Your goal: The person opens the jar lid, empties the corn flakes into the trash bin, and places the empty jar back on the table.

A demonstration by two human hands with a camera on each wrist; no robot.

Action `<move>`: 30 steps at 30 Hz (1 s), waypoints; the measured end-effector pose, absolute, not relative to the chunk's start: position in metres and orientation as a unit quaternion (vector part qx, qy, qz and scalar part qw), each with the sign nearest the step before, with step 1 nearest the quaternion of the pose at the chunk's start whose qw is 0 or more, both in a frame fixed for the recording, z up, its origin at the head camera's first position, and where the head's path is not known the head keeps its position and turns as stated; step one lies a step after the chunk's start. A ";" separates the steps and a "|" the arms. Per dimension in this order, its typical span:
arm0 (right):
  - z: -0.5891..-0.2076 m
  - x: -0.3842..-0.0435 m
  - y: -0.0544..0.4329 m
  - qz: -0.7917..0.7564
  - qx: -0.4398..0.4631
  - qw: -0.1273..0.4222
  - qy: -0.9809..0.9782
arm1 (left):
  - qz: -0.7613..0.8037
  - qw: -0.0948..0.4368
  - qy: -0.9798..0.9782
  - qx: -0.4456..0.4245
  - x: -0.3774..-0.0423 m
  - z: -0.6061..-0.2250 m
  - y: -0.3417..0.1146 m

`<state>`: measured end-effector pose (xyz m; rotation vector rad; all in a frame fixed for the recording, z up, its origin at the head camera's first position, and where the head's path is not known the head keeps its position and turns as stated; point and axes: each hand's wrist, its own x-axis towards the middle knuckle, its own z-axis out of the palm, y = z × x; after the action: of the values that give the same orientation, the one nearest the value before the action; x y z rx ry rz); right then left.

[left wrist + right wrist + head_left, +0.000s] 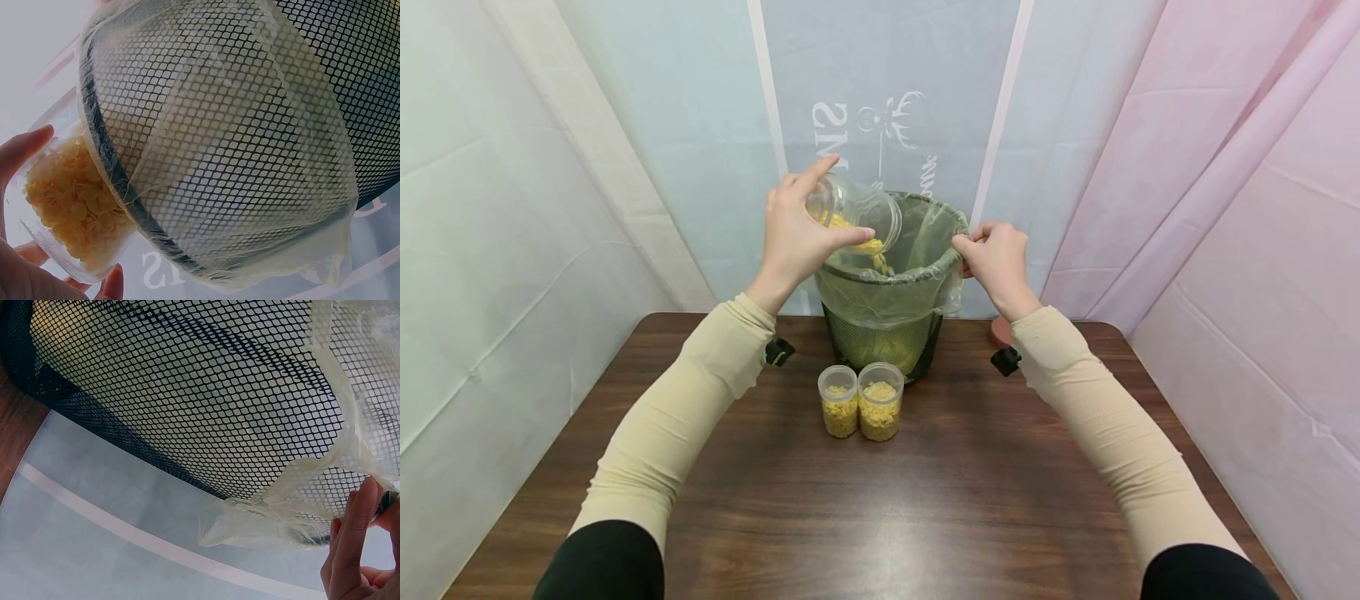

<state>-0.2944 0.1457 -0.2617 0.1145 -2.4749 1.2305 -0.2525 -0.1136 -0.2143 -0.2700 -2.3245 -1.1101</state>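
One clear jar [861, 200], tipped nearly on its side with its mouth over the mesh bin [887, 343]; by judgement, midway through being emptied. Yellow flakes [78, 200] spilling past the lower lip, a good heap left inside along the down-turned wall. Held around its body by the left hand [793, 225], fingers and thumb spread wide about the plastic. Just beneath, a see-through liner [880, 304], folded over the rim and draped down outside. Across the opening from the jar, the right hand [1000, 262], fingers narrowed in a pinch on liner and rim, apparently to steady them. Cannot tell the amount already at the bottom; only a yellowish tint through the mesh.

In front of the bin, upright and side by side on the surface [775, 517], two standing jars [881, 404], both holding plenty of similar flakes. Apparently not yet poured from, so left over if treated likewise. Near the right sleeve [1097, 417], a reddish disc [1000, 332], partly hidden. Farthest back, a pale curtain [887, 50].
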 end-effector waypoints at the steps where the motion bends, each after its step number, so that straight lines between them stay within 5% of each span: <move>1: -0.262 -0.294 0.146 0.438 0.041 0.186 -0.879 | -0.412 0.273 -0.863 -0.100 -0.253 -0.214 -0.114; 30: -0.262 -0.292 0.148 0.440 0.042 0.185 -0.878 | -0.430 0.285 -0.853 -0.081 -0.254 -0.214 -0.110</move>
<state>-0.2920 0.1479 -0.2616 0.1186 -2.4741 1.2405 -0.2538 -0.1100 -0.2137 -0.2177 -2.2806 -1.1496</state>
